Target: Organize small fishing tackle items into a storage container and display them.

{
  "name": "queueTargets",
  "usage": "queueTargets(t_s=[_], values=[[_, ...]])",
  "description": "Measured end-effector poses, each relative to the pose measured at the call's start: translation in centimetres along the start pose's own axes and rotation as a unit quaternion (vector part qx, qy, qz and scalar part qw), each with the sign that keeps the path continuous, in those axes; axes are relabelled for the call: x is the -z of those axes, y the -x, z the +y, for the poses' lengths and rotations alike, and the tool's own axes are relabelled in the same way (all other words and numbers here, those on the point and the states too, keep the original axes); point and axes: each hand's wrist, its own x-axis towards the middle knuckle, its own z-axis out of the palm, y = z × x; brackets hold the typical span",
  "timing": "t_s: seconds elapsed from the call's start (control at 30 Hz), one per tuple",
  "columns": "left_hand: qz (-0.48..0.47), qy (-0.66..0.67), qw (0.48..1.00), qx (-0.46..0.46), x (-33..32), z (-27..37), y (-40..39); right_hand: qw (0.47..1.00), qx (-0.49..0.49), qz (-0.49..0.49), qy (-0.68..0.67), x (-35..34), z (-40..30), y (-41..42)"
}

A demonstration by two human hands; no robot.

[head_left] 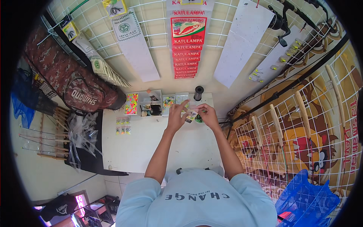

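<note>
Both hands are raised over the far right part of a white table (136, 147). My left hand (178, 115) has its fingers bent, and a small yellow and white packet (192, 115) lies between it and my right hand. The fingertips of my right hand (206, 113) pinch something thin and pale at the packet; its shape is too small to tell. Beneath the right hand, a round container with green contents (199, 119) is partly hidden. A dark cylindrical spool (198, 92) stands just beyond it. Small filled plastic packets (123, 125) lie in two rows at the table's left.
Along the wall stand a box of red and yellow pieces (131, 103), a divided white tray (151, 113) and small boxes of tackle (169, 102). A camouflage rod bag (88, 93) hangs left. Wire grids with fishing rods (279, 127) and a blue net (307, 195) are at the right.
</note>
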Motion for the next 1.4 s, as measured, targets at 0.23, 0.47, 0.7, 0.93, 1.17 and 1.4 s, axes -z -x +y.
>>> queueTargets(t_s=[0.23, 0.47, 0.7, 0.93, 1.17, 1.4], values=[[0.033, -0.007, 0.998, -0.055, -1.1, -0.5, 0.6, 0.998, 0.025, 0.011, -0.057, 0.3, 0.5, 0.1], [0.052, 0.016, 0.998, -0.031, -1.7, -1.3, 0.6, 0.995, 0.017, -0.019, 0.101, 0.9, 0.4, 0.4], [0.060, 0.009, 0.998, -0.010, -1.4, -2.1, 0.4, 0.957, 0.164, 0.024, 0.237, 0.7, -0.5, 1.3], [0.025, -0.027, 0.999, 0.031, -0.6, -1.6, 0.6, 0.970, 0.126, 0.002, 0.208, 0.3, -1.1, 1.7], [0.028, -0.071, 0.997, -0.028, 0.7, 0.4, 0.6, 0.966, 0.147, 0.046, 0.209, -0.6, -2.2, 1.9], [0.039, -0.152, 0.983, -0.092, 0.8, 1.1, 1.2, 0.991, 0.059, 0.103, 0.065, -1.4, -2.7, 2.1]])
